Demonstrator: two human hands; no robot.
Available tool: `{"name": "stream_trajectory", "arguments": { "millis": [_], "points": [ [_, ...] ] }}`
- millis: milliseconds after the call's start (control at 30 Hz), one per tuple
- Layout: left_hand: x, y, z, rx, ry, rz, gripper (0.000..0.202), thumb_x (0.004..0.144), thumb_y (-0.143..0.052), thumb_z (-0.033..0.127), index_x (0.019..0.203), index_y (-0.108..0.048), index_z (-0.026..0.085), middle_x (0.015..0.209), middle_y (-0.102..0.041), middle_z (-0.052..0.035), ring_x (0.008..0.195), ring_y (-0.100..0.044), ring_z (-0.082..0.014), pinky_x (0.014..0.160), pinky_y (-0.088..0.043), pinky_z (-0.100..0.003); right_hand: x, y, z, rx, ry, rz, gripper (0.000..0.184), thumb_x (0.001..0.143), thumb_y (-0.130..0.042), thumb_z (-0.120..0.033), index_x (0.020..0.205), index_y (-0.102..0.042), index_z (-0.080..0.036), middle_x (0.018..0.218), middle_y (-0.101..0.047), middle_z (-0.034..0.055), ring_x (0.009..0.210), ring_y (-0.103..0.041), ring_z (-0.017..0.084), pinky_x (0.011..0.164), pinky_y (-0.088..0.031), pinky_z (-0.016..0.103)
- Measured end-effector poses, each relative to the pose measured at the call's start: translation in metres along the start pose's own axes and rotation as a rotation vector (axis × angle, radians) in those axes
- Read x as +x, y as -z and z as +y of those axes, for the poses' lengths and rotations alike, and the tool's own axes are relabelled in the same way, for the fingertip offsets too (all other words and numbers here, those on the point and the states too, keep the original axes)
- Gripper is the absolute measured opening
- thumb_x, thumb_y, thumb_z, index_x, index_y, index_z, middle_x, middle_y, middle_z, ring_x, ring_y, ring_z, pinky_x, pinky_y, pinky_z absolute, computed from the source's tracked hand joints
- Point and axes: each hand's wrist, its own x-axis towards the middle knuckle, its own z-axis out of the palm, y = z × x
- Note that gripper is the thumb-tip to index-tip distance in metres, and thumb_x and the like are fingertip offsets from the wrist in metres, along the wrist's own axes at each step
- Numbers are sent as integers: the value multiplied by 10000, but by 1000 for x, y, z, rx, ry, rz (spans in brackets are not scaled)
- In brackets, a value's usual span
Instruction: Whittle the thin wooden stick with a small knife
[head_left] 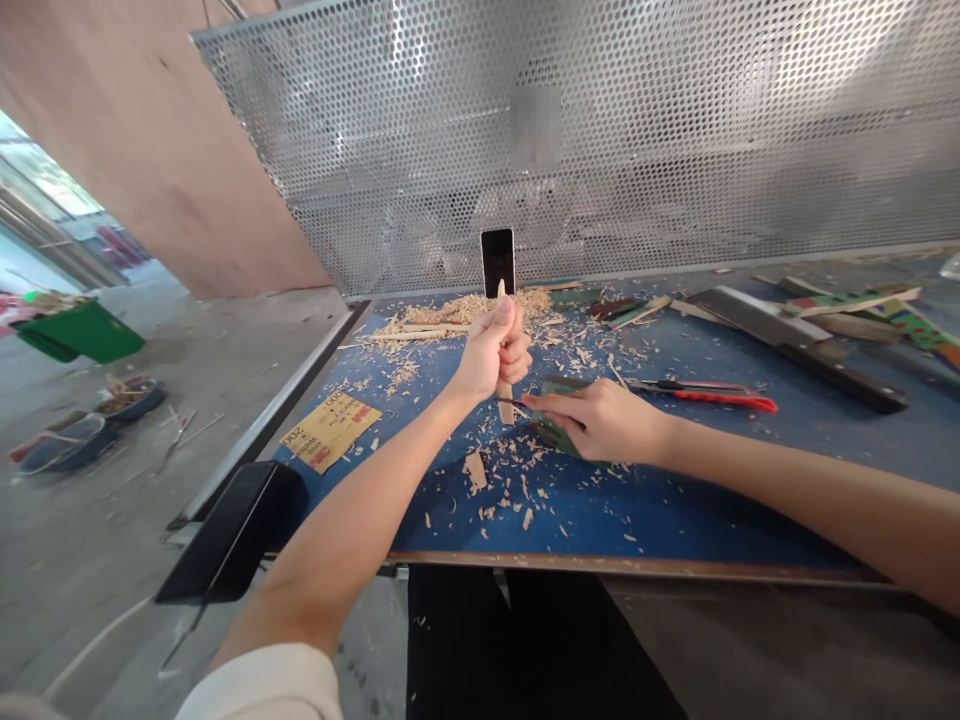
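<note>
Left hand (495, 352) grips a stick (508, 412) inside the near edge of the tabletop (675, 525); right hand (611, 425) pinches a blade (514, 402) at it. Judged: shaving; next stroke calls for steady pressure.

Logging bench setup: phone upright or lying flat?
Upright. The phone stands on end before the perforated panel, dark screen facing the camera.

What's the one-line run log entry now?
left hand: grips wooden stick | right hand: holds thin dark tool at stick's lower end | nearby: shavings, phone
</note>
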Motion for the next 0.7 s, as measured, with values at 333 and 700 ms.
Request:
{"name": "stream_trajectory", "arguments": {
  "millis": [333,700],
  "points": [
    [-3,-1,-3,-21,-32,30,541,998,-592,629,691,-393,230,465,-211,115,310,-178,-48,335,-84,-210,-3,4,-1,-80,49,-25,488,997,-454,-175,1421,-695,-189,567,-635,-9,454,-420,128,525,-250,291],
    [1,-5,-4,14,-65,66,527,1009,-595,591,694,-373,233,463,-231,115,307,-190,-45,335,-76,-208,4,7,-11,-148,37,-94,511,959,-468,-136,1436,-650,-149,603,-659,7,477,-456,134,528,-261,283]
  ]
}}
